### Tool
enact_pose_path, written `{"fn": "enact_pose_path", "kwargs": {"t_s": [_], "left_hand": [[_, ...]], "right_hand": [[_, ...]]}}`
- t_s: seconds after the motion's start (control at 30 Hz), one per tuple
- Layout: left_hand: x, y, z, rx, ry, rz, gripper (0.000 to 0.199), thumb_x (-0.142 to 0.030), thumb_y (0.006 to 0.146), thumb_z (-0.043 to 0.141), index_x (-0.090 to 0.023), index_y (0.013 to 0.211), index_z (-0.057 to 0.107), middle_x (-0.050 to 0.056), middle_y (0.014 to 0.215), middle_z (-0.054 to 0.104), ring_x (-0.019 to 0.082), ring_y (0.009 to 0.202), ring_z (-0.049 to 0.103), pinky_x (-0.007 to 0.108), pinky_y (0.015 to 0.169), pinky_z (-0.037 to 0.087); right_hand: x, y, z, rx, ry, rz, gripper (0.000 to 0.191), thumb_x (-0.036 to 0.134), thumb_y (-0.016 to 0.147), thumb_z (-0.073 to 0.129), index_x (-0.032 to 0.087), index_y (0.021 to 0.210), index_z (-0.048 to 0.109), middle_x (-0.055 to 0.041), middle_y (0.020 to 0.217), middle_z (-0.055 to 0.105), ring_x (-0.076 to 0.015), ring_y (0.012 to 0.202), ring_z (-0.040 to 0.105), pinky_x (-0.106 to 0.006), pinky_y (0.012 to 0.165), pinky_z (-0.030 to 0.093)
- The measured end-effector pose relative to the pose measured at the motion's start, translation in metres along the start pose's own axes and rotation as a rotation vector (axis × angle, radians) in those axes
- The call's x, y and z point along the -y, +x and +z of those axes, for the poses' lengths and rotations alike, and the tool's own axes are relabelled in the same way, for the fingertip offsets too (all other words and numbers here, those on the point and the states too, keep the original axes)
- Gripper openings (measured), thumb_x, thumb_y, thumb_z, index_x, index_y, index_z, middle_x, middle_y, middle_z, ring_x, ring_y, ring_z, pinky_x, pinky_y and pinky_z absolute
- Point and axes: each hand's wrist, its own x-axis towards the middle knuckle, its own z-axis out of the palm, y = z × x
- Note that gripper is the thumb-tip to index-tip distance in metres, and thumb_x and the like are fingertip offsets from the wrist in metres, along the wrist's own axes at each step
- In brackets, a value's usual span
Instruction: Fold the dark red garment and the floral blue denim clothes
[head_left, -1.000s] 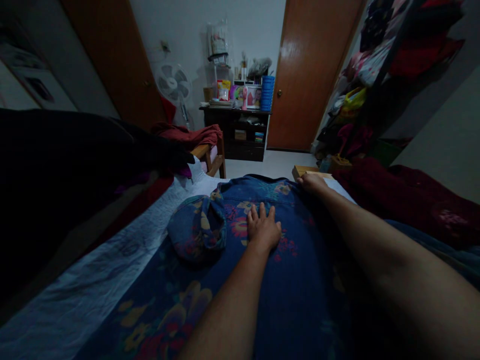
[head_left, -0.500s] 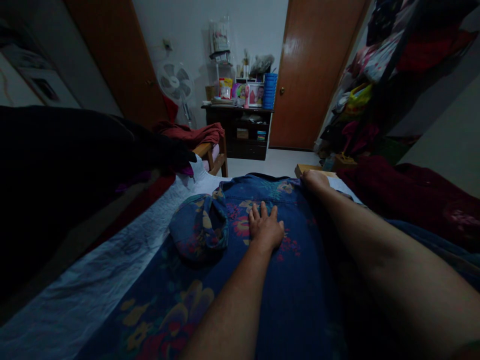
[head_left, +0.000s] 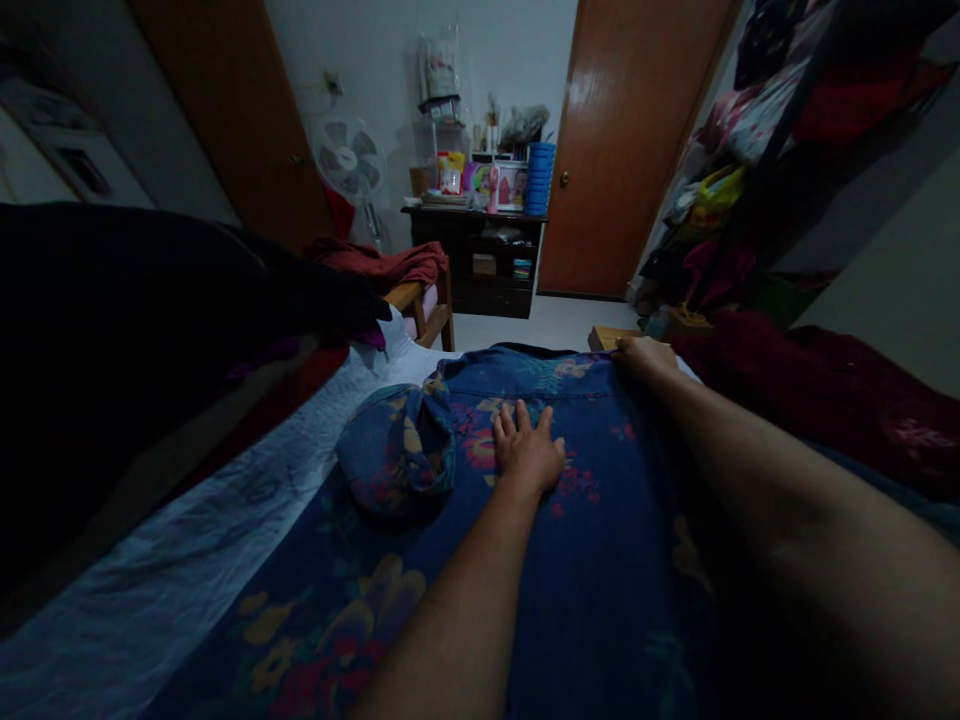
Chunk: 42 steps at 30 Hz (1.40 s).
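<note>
A blue floral denim garment [head_left: 600,560] lies spread over a light bluish-white sheet [head_left: 300,440]. My left hand [head_left: 529,448] rests flat on its upper middle, fingers spread. At the garment's far right corner, my right hand [head_left: 643,355] is closed on the cloth edge. One sleeve [head_left: 397,450] is folded over onto the garment, left of my left hand. The right side of the garment lies in dark shadow under my right forearm.
Dark clothes [head_left: 150,330] are heaped on the left and a maroon cloth [head_left: 832,390] on the right. Beyond stand a wooden chair [head_left: 442,310], a fan [head_left: 349,160], a dark cabinet [head_left: 487,295] and a wooden door [head_left: 607,150].
My right hand has moved slightly right with the garment's corner, and the cloth's right side now spreads wider, showing more flowers. My left hand remains flat on the cloth.
</note>
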Motion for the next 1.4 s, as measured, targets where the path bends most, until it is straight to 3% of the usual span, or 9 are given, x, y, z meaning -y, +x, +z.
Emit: {"fn": "enact_pose_path", "kwargs": {"t_s": [0.13, 0.23, 0.37, 0.5, 0.67, 0.8, 0.93, 1.2, 1.4], "left_hand": [[0.0, 0.0, -0.001, 0.007, 0.012, -0.013, 0.062, -0.055, 0.086, 0.047, -0.035, 0.144, 0.042, 0.004, 0.158, 0.03, 0.039, 0.146, 0.016, 0.056, 0.117, 0.014], [-0.001, 0.001, 0.0, 0.005, 0.012, -0.009, 0.061, -0.055, 0.086, 0.047, -0.035, 0.144, 0.042, 0.005, 0.158, 0.03, 0.039, 0.146, 0.016, 0.057, 0.116, 0.014], [-0.001, 0.001, 0.001, 0.006, 0.014, -0.019, 0.061, -0.055, 0.086, 0.046, -0.035, 0.144, 0.042, 0.006, 0.158, 0.029, 0.039, 0.146, 0.017, 0.056, 0.117, 0.013], [-0.001, 0.001, -0.001, 0.013, 0.012, -0.015, 0.061, -0.055, 0.086, 0.047, -0.034, 0.144, 0.042, 0.006, 0.158, 0.03, 0.038, 0.146, 0.017, 0.056, 0.117, 0.014], [-0.001, 0.0, -0.002, 0.014, 0.018, -0.011, 0.061, -0.054, 0.087, 0.046, -0.035, 0.144, 0.042, 0.005, 0.158, 0.03, 0.038, 0.146, 0.018, 0.055, 0.117, 0.013], [0.0, 0.0, 0.0, -0.003, 0.025, -0.001, 0.061, -0.055, 0.087, 0.046, -0.034, 0.143, 0.043, 0.006, 0.158, 0.03, 0.038, 0.146, 0.018, 0.056, 0.117, 0.013], [0.0, 0.001, 0.001, -0.01, 0.033, -0.003, 0.061, -0.055, 0.086, 0.046, -0.035, 0.143, 0.043, 0.006, 0.158, 0.031, 0.038, 0.146, 0.018, 0.056, 0.117, 0.013], [0.0, 0.0, 0.0, -0.005, 0.026, -0.005, 0.06, -0.054, 0.086, 0.048, -0.035, 0.143, 0.043, 0.006, 0.157, 0.032, 0.037, 0.146, 0.019, 0.054, 0.116, 0.015], [0.001, 0.001, 0.002, -0.019, 0.041, 0.004, 0.061, -0.055, 0.086, 0.046, -0.034, 0.143, 0.043, 0.008, 0.157, 0.032, 0.038, 0.146, 0.019, 0.053, 0.117, 0.014]], "right_hand": [[-0.002, -0.004, 0.004, -0.007, 0.013, 0.06, 0.051, 0.056, 0.091, 0.045, 0.016, 0.113, 0.067, -0.0183, 0.115, 0.067, -0.0314, 0.105, 0.063, -0.034, 0.08, 0.048], [-0.019, 0.005, -0.009, 0.178, 0.046, 0.08, 0.059, 0.063, 0.088, 0.047, 0.013, 0.106, 0.07, -0.0186, 0.114, 0.067, -0.0299, 0.101, 0.064, -0.033, 0.076, 0.048], [-0.047, 0.01, -0.024, 0.437, 0.133, 0.024, 0.033, 0.044, 0.084, 0.064, 0.015, 0.096, 0.074, -0.0105, 0.101, 0.072, -0.0214, 0.086, 0.066, -0.027, 0.071, 0.049], [-0.06, 0.005, -0.013, 0.289, 0.11, 0.006, 0.024, 0.033, 0.085, 0.061, 0.016, 0.099, 0.072, -0.0073, 0.096, 0.073, -0.0208, 0.083, 0.067, -0.026, 0.07, 0.048], [-0.061, 0.003, 0.002, 0.115, 0.031, 0.001, 0.037, 0.044, 0.088, 0.055, 0.016, 0.106, 0.07, -0.0126, 0.107, 0.07, -0.0244, 0.094, 0.066, -0.027, 0.072, 0.047], [-0.069, -0.006, -0.013, 0.268, 0.148, 0.089, 0.051, 0.058, 0.084, 0.058, 0.011, 0.101, 0.071, -0.0158, 0.098, 0.071, -0.0255, 0.085, 0.068, -0.03, 0.068, 0.05], [-0.079, -0.025, -0.025, 0.465, 0.312, 0.064, 0.048, 0.05, 0.071, 0.076, 0.016, 0.103, 0.069, -0.0101, 0.092, 0.073, -0.0232, 0.077, 0.068, -0.03, 0.063, 0.053], [-0.076, -0.058, -0.027, 0.123, -0.024, 0.12, 0.057, 0.059, 0.077, 0.064, 0.017, 0.116, 0.065, -0.0156, 0.117, 0.067, -0.0329, 0.106, 0.063, -0.037, 0.078, 0.051], [-0.092, -0.086, -0.058, 0.369, 0.272, 0.031, 0.035, 0.043, 0.087, 0.053, 0.018, 0.102, 0.072, -0.0088, 0.105, 0.072, -0.0242, 0.092, 0.067, -0.028, 0.074, 0.051]]}}
